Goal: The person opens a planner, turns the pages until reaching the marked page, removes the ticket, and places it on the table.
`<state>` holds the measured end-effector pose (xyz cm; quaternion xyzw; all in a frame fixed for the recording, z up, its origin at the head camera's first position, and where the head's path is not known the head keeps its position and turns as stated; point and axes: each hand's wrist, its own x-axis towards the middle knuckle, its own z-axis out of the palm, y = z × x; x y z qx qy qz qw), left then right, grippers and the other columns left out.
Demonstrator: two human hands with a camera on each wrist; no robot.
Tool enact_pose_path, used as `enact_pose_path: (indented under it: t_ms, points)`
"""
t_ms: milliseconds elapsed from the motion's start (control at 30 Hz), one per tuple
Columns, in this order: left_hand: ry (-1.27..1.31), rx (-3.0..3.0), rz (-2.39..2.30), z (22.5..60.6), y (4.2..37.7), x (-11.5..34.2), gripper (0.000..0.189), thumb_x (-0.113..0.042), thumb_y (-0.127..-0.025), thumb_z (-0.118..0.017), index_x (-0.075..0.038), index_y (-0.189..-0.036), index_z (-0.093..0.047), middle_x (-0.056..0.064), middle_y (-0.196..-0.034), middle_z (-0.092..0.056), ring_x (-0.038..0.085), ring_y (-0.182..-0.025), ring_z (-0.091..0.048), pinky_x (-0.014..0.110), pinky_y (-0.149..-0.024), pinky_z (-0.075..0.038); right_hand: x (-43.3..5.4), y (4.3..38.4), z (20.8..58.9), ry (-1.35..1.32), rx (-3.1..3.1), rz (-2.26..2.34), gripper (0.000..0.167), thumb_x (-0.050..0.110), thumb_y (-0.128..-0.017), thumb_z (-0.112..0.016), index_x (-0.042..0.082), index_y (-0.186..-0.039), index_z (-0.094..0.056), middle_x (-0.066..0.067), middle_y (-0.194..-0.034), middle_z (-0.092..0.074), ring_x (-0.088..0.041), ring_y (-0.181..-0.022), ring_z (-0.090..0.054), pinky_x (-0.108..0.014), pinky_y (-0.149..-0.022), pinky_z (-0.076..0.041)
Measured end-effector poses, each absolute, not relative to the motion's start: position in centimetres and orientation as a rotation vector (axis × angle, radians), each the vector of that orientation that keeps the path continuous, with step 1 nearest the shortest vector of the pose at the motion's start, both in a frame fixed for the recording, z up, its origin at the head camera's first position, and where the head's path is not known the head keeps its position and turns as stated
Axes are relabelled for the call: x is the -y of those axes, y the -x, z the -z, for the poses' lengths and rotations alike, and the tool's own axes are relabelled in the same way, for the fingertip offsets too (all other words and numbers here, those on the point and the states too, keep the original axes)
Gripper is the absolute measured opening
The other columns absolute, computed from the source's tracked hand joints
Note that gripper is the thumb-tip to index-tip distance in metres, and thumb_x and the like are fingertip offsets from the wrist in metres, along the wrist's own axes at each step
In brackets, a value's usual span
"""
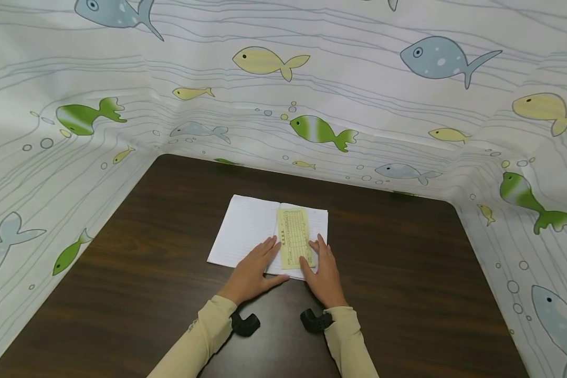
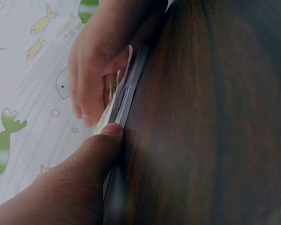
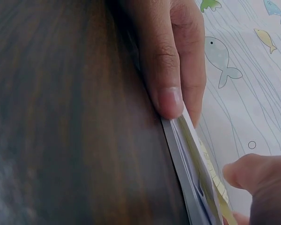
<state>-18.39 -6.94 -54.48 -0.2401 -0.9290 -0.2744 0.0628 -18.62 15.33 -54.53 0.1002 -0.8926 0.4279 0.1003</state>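
table (image 1: 406, 294): bare left, right, near of notebook (image 1: 245, 226) | fish-print curtain (image 1: 359, 94) walls three sides

Head overhead; wrist views table-level, close.

White lined notebook (image 1: 245, 231), pale yellow printed slip (image 1: 294, 237), dark brown wood-grain table (image 1: 406, 273), fish-patterned white cloth (image 1: 359, 94)

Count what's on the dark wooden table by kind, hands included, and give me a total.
Open notebook: 1
Yellow printed slip: 1
Hands: 2, left hand and right hand, both resting flat on the notebook beside the slip
Total: 4
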Motion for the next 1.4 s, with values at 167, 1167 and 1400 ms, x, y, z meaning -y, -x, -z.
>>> enact_pose_path:
  t_ms: [167, 1167, 1400]
  points:
    - [0.714, 2.842, 0.839, 54.25, 18.38, 6.99, 0.091, -0.054, -0.091, -0.075, -0.005, -0.159, -0.04, 0.011, -0.166, -0.034, 0.026, -0.154, -0.031, 0.045, -0.123, -0.032, -15.33, 18.82, 54.64, -0.313, 2.593, -1.309, 0.077, 0.024, -0.1, -0.069, -0.002, -0.16, -0.029, -0.015, -0.137, -0.063, -0.034, -0.146, -0.042, -0.048, -0.128, -0.018]
    - [0.756, 2.805, 0.783, 54.59, 18.13, 6.92, 0.073, -0.054, -0.093, -0.072, -0.015, -0.152, -0.054, 0.016, -0.165, -0.035, 0.031, -0.153, -0.033, 0.049, -0.12, -0.036, -15.08, 18.38, 53.99, -0.1, 2.5, -1.624, 0.079, 0.035, -0.101, -0.069, 0.008, -0.163, -0.027, -0.007, -0.117, -0.075, -0.031, -0.133, -0.054, -0.063, -0.121, -0.025]
    - [0.794, 2.722, 0.761, 54.63, 17.95, 6.97, 0.069, -0.05, -0.091, -0.077, -0.014, -0.147, -0.06, 0.021, -0.161, -0.04, 0.035, -0.149, -0.038, 0.051, -0.117, -0.041, -14.82, 18.78, 54.11, -0.096, 2.371, -1.697, 0.071, 0.017, -0.102, -0.069, 0.004, -0.161, -0.032, -0.014, -0.11, -0.075, -0.036, -0.126, -0.06, -0.061, -0.118, -0.029]
